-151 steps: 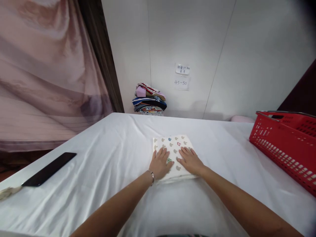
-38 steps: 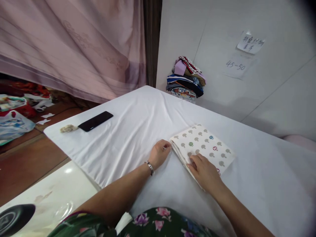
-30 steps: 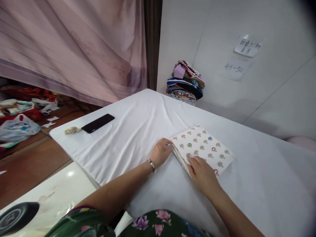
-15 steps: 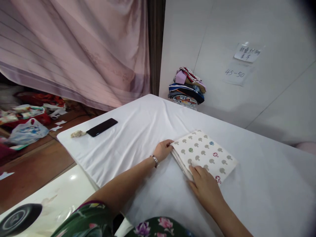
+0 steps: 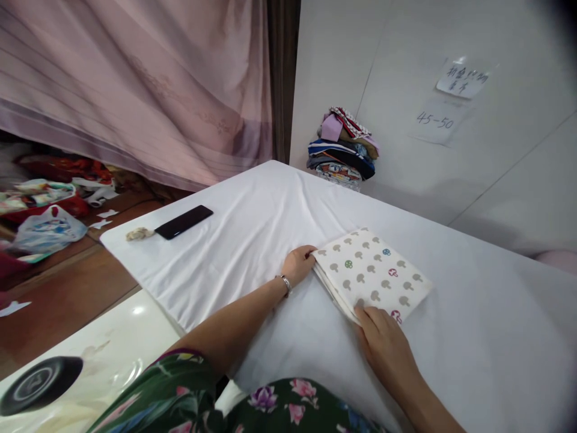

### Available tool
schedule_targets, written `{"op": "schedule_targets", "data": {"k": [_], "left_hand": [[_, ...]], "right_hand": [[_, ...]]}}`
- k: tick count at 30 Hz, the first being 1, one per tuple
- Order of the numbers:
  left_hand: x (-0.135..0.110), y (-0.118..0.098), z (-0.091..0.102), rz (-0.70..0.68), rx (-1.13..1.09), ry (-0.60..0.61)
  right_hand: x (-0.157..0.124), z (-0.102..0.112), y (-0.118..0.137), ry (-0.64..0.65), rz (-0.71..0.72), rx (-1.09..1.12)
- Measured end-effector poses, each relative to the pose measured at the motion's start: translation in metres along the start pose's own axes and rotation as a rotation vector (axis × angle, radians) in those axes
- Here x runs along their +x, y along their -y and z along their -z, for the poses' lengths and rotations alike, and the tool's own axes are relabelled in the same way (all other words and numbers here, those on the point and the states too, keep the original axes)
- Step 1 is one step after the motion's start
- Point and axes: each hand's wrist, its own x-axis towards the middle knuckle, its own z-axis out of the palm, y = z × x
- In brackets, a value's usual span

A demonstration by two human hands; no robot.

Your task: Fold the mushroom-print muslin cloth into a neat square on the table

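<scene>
A folded white cloth printed with grey mushrooms and a few coloured ones lies flat on the white-covered table. Its layers show along the edge that faces me. At that edge's left corner, my left hand pinches the cloth between thumb and fingers; a bracelet circles the wrist. My right hand grips the near corner, fingers on top and thumb low at the side. The fingers hide that corner.
A black phone and a small pale crumpled item lie at the table's left. Beyond the far edge stands a pile of folded fabrics against the wall. A round black object rests on a pale surface at lower left.
My right hand has slid along the cloth's near edge to the right, towards its near corner. My left hand stays on its corner. The camera view has tilted slightly down.
</scene>
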Motion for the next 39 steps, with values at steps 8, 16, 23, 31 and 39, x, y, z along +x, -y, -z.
{"op": "schedule_targets", "data": {"k": [8, 16, 23, 31, 39], "left_hand": [[0.002, 0.005, 0.000, -0.046, 0.064, 0.006], [-0.009, -0.031, -0.003, -0.522, 0.237, -0.026], [-0.013, -0.016, -0.021, -0.718, 0.562, 0.147], [-0.022, -0.042, -0.026, -0.756, 0.600, 0.170], [-0.033, -0.031, -0.039, -0.874, 0.611, 0.186]], "right_hand": [[-0.002, -0.002, 0.000, -0.016, 0.005, 0.030], [0.003, -0.006, 0.005, -0.043, -0.020, 0.029], [-0.013, -0.007, 0.008, -0.068, 0.006, 0.025], [-0.027, -0.008, 0.012, -0.108, 0.002, 0.037], [-0.006, 0.039, 0.003, 0.082, -0.060, 0.433]]}}
